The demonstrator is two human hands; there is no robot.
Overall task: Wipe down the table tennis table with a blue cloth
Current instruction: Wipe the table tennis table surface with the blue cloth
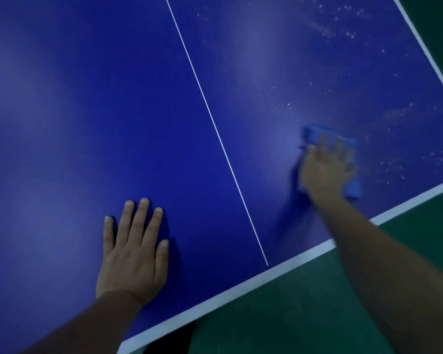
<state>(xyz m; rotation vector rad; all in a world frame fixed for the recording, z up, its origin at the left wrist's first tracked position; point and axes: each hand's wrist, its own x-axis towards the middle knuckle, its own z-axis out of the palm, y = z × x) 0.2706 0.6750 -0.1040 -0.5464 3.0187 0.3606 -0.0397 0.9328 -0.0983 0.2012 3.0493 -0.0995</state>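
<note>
Blue table (113,98): right hand (325,169) presses cloth (353,187); left hand (133,254) flat.

Blue table (87,111): cloth (353,185), white specks (325,29).

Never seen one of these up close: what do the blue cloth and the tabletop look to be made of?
Blue cloth: soft fabric, possibly microfibre; it bunches under the right hand.
Table tennis table: hard, smooth painted board with a dull sheen, judging by soft reflections and crisp white lines.
</note>
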